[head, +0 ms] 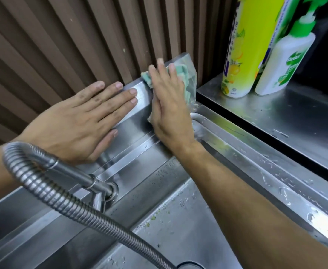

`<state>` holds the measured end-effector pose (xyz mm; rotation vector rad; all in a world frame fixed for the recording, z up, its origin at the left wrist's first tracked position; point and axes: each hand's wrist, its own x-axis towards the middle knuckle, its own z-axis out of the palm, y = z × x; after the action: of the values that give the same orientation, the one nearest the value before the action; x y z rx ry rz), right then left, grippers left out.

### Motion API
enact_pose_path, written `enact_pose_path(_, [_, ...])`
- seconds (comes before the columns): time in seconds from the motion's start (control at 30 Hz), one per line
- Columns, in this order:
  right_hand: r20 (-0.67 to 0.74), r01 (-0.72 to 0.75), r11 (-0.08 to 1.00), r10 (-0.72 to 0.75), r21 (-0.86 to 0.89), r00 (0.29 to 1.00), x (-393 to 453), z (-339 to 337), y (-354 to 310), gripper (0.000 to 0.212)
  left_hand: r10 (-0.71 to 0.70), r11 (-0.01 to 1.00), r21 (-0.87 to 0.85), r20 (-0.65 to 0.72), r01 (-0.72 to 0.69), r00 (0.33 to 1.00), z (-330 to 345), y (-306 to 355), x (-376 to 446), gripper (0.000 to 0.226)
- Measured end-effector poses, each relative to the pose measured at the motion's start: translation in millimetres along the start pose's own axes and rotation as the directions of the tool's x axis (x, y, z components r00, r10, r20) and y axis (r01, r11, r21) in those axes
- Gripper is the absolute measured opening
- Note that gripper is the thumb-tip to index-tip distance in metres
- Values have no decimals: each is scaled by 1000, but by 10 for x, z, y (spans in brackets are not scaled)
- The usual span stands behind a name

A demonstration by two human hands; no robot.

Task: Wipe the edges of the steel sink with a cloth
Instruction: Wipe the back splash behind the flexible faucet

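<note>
The steel sink [178,220] fills the lower half of the head view, and its raised back edge [138,111] runs up to the right. My right hand [169,101] lies flat with straight fingers on a green and white cloth [182,74], pressing it against the far right end of that back edge. Most of the cloth is hidden under the hand. My left hand [81,121] rests flat on the back edge just left of the right hand, fingers straight and holding nothing.
A steel tap with a ribbed flexible hose [48,191] arches across the lower left. A yellow spray can [244,47] and a white pump bottle [281,61] stand on the steel shelf [276,117] to the right. Brown ribbed wall panels [62,39] rise behind. Water drops lie on the right rim.
</note>
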<state>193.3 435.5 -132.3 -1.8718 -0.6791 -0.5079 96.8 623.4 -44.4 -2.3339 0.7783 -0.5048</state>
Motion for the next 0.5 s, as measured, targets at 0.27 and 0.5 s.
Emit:
enact_pose_path(0.27, [60, -7, 999, 9, -42, 998, -50, 11, -101, 50, -5, 1000, -8, 14, 5, 1000, -5, 1, -6, 67])
enact_pose_path(0.5, [-128, -261, 955, 279, 142, 952, 178, -133, -121, 41, -12, 998, -57, 29, 14, 1000, -12, 6, -3, 67])
